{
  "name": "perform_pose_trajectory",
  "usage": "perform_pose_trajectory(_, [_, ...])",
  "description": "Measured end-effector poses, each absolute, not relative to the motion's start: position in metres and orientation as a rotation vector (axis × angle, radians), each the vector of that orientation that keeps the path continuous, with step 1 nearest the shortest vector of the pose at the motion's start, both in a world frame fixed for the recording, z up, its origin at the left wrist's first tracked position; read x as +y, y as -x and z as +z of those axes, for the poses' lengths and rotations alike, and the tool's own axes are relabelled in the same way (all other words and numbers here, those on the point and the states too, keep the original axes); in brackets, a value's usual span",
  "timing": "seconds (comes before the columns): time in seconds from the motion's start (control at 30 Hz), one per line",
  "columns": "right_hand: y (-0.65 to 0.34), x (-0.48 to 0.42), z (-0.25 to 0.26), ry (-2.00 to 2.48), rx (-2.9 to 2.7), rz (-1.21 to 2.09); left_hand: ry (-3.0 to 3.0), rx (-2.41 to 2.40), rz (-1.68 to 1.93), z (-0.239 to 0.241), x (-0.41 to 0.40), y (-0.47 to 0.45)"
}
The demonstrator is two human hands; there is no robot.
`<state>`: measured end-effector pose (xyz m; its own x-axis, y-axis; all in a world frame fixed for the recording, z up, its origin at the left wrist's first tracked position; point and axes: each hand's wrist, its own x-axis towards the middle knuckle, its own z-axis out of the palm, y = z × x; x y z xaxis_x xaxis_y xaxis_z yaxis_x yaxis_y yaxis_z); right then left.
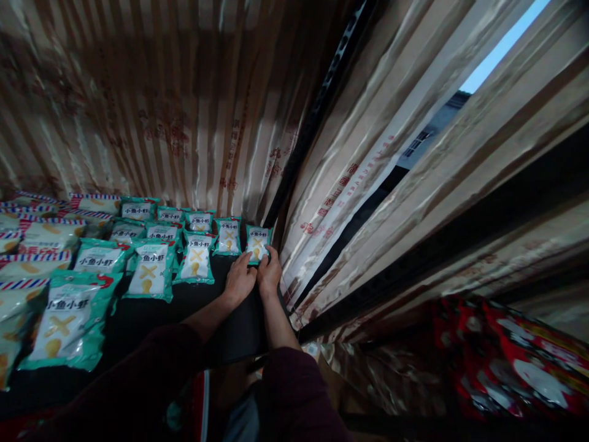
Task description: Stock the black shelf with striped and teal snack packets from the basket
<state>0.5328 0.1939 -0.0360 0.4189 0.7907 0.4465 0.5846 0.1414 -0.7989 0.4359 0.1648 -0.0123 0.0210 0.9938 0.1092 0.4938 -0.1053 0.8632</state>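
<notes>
A small green-and-white snack bag (257,240) stands at the right end of the back row, leaning toward the curtain-like sheeting. My left hand (240,278) has its fingertips closed at the bag's lower left corner. At the lower right corner, my right hand (269,272) pinches the bag between thumb and fingers. Just left of it is another green snack bag (228,236), with a gap between the two. Several more matching bags, such as a larger-looking snack bag (150,270), stand in rows on the dark shelf (234,334).
Cream snack bags with striped tops (50,236) fill the shelf's left side. Brown printed sheeting (184,123) hangs behind, and a black slotted post (317,104) rises at the back corner. Red packets (515,356) lie lower right. A gap in the sheeting shows daylight (501,46).
</notes>
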Motion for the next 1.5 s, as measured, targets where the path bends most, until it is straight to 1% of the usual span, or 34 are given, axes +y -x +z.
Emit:
perform_pose_trajectory(0.33, [-0.538, 0.217, -0.033, 1.569, -1.377, 0.103, -1.53, 1.521, 0.935, 0.005, 0.177, -0.436])
perform_pose_trajectory(0.53, [-0.538, 0.222, -0.033, 1.606, -1.395, 0.157, -1.519, 1.553, 0.869, 0.01, 0.184, -0.436])
perform_pose_trajectory(1.0, [-0.539, 0.228, -0.03, 1.696, -1.511, 0.262, -1.6, 1.655, 0.758, 0.001, 0.184, -0.439])
perform_pose_trajectory(1.3, [-0.537, 0.231, -0.027, 1.727, -1.587, 0.24, -1.659, 1.651, 0.75, 0.003, 0.184, -0.439])
perform_pose_trajectory(1.5, [-0.534, 0.227, -0.035, 1.797, -1.548, 0.205, -1.754, 1.595, 0.786, 0.005, 0.182, -0.44])
